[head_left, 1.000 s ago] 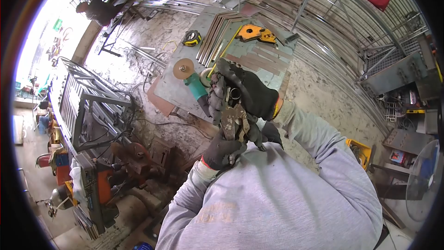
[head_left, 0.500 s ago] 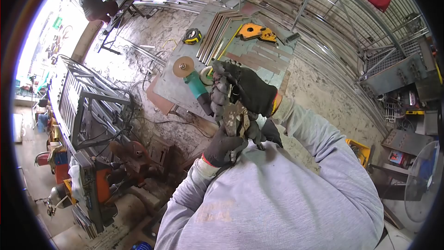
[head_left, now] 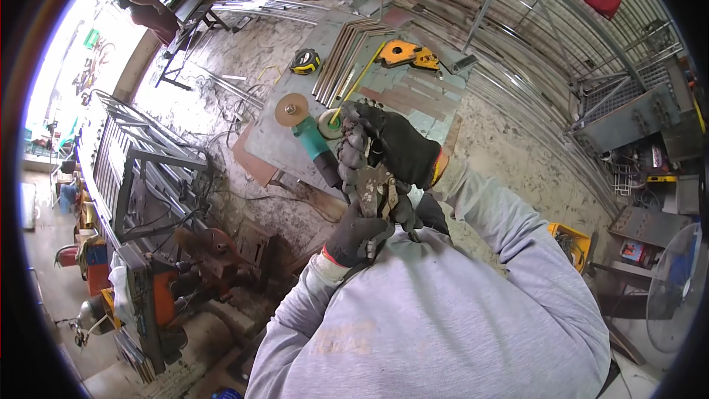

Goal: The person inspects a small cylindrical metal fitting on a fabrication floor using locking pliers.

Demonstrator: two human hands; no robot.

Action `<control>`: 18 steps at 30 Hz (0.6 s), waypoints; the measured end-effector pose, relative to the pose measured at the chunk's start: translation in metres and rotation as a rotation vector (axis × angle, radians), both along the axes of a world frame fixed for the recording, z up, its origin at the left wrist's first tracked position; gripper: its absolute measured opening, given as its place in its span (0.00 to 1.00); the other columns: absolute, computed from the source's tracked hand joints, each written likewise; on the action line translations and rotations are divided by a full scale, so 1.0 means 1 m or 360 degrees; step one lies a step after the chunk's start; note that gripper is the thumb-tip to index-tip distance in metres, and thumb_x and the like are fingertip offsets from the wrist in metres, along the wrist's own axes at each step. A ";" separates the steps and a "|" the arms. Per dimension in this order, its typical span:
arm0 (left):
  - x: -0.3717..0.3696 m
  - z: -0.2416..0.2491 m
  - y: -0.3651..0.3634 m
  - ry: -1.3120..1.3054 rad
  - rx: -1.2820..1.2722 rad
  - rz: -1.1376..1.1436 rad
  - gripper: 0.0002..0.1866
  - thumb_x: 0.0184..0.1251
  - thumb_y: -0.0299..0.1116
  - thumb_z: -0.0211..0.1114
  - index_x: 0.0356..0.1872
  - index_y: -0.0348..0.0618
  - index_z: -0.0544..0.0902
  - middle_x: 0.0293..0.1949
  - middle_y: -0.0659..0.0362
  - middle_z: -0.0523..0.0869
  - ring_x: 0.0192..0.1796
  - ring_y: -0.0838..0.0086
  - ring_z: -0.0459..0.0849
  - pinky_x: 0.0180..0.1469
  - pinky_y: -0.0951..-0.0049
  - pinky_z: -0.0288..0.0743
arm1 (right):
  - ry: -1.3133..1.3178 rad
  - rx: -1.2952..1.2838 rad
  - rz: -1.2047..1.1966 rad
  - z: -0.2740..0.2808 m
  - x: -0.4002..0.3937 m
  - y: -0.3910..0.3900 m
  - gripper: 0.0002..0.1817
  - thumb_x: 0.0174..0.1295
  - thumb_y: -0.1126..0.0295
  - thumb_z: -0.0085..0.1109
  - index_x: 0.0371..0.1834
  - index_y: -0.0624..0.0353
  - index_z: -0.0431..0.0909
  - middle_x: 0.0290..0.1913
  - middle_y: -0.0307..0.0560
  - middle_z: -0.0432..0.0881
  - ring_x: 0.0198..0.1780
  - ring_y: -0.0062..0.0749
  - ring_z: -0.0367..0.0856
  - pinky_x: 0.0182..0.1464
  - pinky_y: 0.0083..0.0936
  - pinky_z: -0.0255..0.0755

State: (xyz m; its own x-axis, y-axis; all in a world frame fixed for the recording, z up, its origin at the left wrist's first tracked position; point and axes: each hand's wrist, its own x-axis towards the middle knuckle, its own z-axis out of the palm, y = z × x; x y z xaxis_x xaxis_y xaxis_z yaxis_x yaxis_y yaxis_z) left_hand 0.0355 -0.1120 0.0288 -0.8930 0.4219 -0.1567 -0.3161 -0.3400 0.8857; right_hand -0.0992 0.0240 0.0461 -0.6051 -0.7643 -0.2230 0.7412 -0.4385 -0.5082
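Note:
Both hands wear dark gloves and are close together in front of the chest. My left hand [head_left: 358,236] is closed round the lower part of a worn metal tool [head_left: 371,186], whose exact kind I cannot make out. Above it, my right hand [head_left: 395,140] has its fingers curled at the tool's upper end; what they grip is hidden. Just left of the hands, a teal angle grinder [head_left: 313,144] with a brown disc [head_left: 292,109] lies on the metal table [head_left: 269,133]. A round green-centred disc [head_left: 331,123] lies beside the grinder.
On the table are a tape measure [head_left: 305,60], angled metal strips [head_left: 341,59], flat bars [head_left: 421,92] and orange magnetic squares [head_left: 408,54]. A metal frame [head_left: 125,192] stands left, a fan [head_left: 673,288] right. Another person [head_left: 144,4] is at the upper left.
The view has shifted slightly. The person at the upper left has moved, with an arm now showing. My two hands remain nearly in place on the tool.

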 end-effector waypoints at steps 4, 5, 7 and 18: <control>0.000 0.003 0.001 -0.0066 0.0099 0.0017 0.06 0.63 0.24 0.74 0.36 0.33 0.86 0.47 0.41 0.86 0.53 0.44 0.85 0.60 0.51 0.76 | -0.0117 -0.0068 -0.0110 0.012 0.004 0.000 0.16 0.83 0.55 0.50 0.38 0.51 0.74 0.24 0.34 0.74 0.28 0.32 0.78 0.38 0.36 0.79; -0.001 0.003 0.001 -0.0070 0.0115 0.0000 0.05 0.63 0.24 0.74 0.36 0.33 0.86 0.47 0.41 0.86 0.53 0.44 0.85 0.60 0.51 0.76 | -0.0094 -0.0088 -0.0097 0.011 0.004 0.000 0.16 0.83 0.55 0.50 0.38 0.51 0.74 0.24 0.34 0.74 0.28 0.32 0.78 0.38 0.36 0.79; 0.000 0.002 0.001 -0.0090 0.0123 0.0003 0.05 0.64 0.24 0.73 0.36 0.33 0.86 0.47 0.41 0.86 0.53 0.45 0.85 0.60 0.52 0.76 | -0.0072 -0.0107 -0.0081 0.006 0.003 0.000 0.16 0.83 0.55 0.50 0.37 0.51 0.74 0.24 0.34 0.74 0.28 0.32 0.77 0.38 0.37 0.79; 0.004 -0.015 -0.003 0.0119 -0.0035 -0.0049 0.09 0.66 0.27 0.69 0.45 0.35 0.85 0.52 0.46 0.84 0.52 0.51 0.85 0.58 0.54 0.78 | -0.0193 -0.0188 -0.0028 -0.011 -0.004 0.001 0.16 0.80 0.49 0.55 0.40 0.48 0.70 0.26 0.35 0.68 0.29 0.36 0.75 0.40 0.44 0.80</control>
